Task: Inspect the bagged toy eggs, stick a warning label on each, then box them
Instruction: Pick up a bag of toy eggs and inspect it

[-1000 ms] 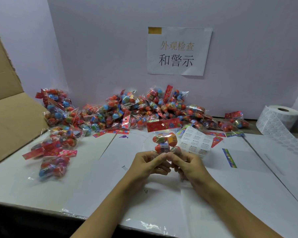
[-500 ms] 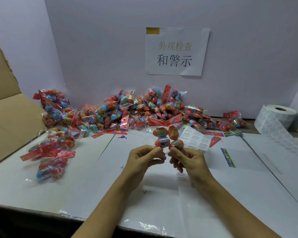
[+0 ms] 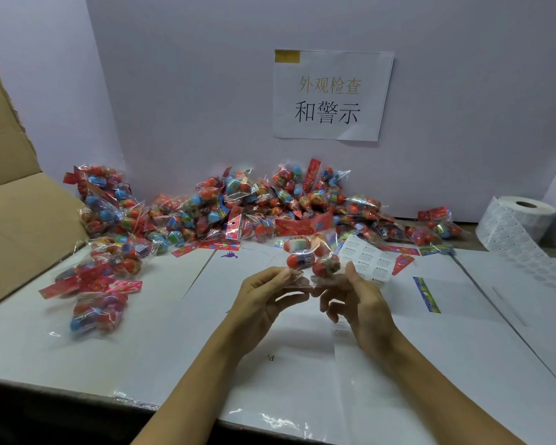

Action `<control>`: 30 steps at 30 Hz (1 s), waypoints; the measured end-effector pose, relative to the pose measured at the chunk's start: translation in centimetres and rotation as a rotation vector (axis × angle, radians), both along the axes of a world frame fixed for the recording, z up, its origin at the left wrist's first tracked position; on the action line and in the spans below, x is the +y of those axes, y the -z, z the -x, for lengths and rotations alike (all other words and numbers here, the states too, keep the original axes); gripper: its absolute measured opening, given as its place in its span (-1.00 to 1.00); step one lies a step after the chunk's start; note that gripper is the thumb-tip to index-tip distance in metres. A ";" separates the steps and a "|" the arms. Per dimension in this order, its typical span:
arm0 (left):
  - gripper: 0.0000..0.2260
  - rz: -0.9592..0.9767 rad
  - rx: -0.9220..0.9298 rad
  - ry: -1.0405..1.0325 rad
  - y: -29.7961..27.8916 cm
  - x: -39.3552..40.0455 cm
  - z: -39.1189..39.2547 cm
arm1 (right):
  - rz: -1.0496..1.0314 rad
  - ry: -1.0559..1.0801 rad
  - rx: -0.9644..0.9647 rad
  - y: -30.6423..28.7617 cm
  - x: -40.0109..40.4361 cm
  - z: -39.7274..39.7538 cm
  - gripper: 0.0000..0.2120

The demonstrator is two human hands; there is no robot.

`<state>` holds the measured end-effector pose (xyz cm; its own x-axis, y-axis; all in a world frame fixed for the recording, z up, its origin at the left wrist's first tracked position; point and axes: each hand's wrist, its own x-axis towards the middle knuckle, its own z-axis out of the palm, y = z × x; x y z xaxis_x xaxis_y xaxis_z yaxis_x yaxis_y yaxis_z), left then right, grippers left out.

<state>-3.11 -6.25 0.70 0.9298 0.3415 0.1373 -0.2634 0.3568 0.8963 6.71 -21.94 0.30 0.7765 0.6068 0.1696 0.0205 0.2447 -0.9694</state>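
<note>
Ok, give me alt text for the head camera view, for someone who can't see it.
Two hands, left and right, hold up a clear bag of toy eggs over a white table. Behind lie a pile of bagged eggs, a label sheet and a label roll.

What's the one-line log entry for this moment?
stage: inspection | left hand: pinches held bag | right hand: pinches same bag | label sheet: on table behind | box: left, open
</note>
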 end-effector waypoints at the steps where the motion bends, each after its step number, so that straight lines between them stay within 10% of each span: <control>1: -0.80 0.024 -0.004 -0.008 -0.1 0.1 0.1 | -0.002 0.022 0.013 0.0 -0.1 -0.3 -0.48; 12: -0.81 -0.100 0.028 -0.157 0.7 0.3 -0.4 | 0.085 0.300 -0.264 1.1 0.0 -0.9 -0.92; 23: -0.78 -0.171 0.084 0.103 1.1 0.2 -0.1 | 0.130 0.209 -0.095 0.6 -0.2 -1.0 -0.52; 30: -0.63 -0.239 0.169 0.187 1.2 0.0 0.0 | 0.116 0.218 0.009 0.9 -0.3 -1.7 -0.71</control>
<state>-3.09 -6.23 -0.54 0.9897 0.1397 0.0312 -0.0535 0.1593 0.9858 8.41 -22.20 -0.59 0.8923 0.4400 0.1010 0.0520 0.1220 -0.9912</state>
